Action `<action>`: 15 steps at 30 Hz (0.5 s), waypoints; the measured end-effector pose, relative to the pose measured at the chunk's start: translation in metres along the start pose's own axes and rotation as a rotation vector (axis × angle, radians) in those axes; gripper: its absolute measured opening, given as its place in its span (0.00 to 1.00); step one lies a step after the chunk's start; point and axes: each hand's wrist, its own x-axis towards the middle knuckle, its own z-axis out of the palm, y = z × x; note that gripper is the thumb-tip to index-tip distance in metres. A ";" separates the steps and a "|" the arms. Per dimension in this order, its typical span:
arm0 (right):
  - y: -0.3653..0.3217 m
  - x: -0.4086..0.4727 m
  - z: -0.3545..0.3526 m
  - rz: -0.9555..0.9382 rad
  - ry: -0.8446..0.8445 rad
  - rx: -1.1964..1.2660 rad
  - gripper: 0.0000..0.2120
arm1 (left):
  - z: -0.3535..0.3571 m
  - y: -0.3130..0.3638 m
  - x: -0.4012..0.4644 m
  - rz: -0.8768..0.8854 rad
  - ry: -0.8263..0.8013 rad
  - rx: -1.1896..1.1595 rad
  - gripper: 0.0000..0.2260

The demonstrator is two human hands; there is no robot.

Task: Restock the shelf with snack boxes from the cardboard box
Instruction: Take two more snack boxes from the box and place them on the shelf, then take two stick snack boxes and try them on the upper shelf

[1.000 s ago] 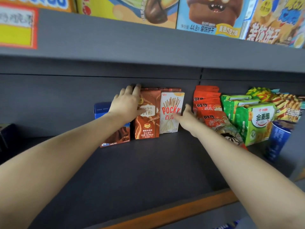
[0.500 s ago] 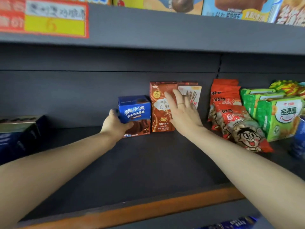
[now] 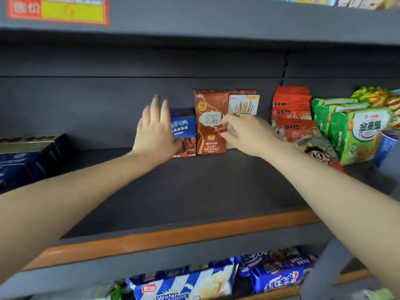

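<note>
Three snack boxes stand side by side at the back of the dark grey shelf (image 3: pixel 173 191): a short blue box (image 3: pixel 184 126), a tall brown box (image 3: pixel 210 118) and a white stick-biscuit box (image 3: pixel 244 103). My left hand (image 3: pixel 155 131) lies flat with fingers straight against the left front of the blue box, covering part of it. My right hand (image 3: pixel 244 131) is in front of the white box, fingers curled at the brown box's right edge. Blur hides whether it grips anything. The cardboard box is out of view.
Red snack bags (image 3: pixel 290 113), green bags (image 3: pixel 355 131) and a blue cup (image 3: pixel 385 146) fill the shelf's right end. A dark box (image 3: pixel 28 154) lies at the far left. The shelf has an orange front edge (image 3: pixel 173 234). Biscuit packs (image 3: pixel 194 282) sit on the shelf below.
My left hand went from the brown box to the blue box's left side and now lies flat on its front. My right hand's fingers curled. The view dropped.
</note>
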 end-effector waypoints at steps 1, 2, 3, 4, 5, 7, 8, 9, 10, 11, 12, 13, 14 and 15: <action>-0.001 -0.010 -0.009 -0.013 0.003 0.035 0.13 | -0.010 0.012 -0.008 0.075 0.027 0.049 0.37; -0.002 -0.022 -0.018 -0.026 0.010 0.082 0.12 | -0.021 0.025 -0.018 0.131 0.021 0.051 0.34; -0.004 -0.037 -0.027 -0.045 0.015 0.134 0.12 | -0.031 0.039 -0.030 0.175 -0.011 0.014 0.30; -0.005 -0.054 -0.036 -0.075 0.025 0.182 0.11 | -0.040 0.053 -0.045 0.227 -0.049 -0.026 0.27; -0.006 -0.071 -0.044 -0.115 0.047 0.218 0.10 | -0.048 0.068 -0.061 0.295 -0.075 -0.041 0.24; -0.004 -0.108 -0.057 -0.182 0.101 0.248 0.08 | -0.058 0.094 -0.093 0.454 -0.059 0.016 0.20; -0.001 -0.125 -0.063 -0.194 0.114 0.257 0.08 | -0.062 0.107 -0.107 0.512 -0.035 0.057 0.19; 0.003 -0.141 -0.067 -0.198 0.107 0.274 0.08 | -0.065 0.118 -0.121 0.539 -0.021 0.075 0.19; 0.007 -0.156 -0.071 -0.205 0.089 0.300 0.08 | -0.065 0.129 -0.135 0.550 -0.019 0.070 0.18; 0.011 -0.172 -0.072 -0.214 0.068 0.330 0.09 | -0.063 0.140 -0.151 0.556 -0.030 0.044 0.18; 0.013 -0.189 -0.071 -0.224 0.055 0.364 0.11 | -0.058 0.149 -0.166 0.566 -0.054 0.005 0.17; 0.015 -0.206 -0.068 -0.232 0.046 0.406 0.12 | -0.051 0.156 -0.182 0.578 -0.084 -0.031 0.16; 0.015 -0.223 -0.063 -0.236 0.030 0.449 0.13 | -0.042 0.162 -0.199 0.587 -0.117 -0.058 0.15; 0.015 -0.241 -0.056 -0.231 0.004 0.485 0.14 | -0.031 0.165 -0.217 0.580 -0.164 -0.079 0.15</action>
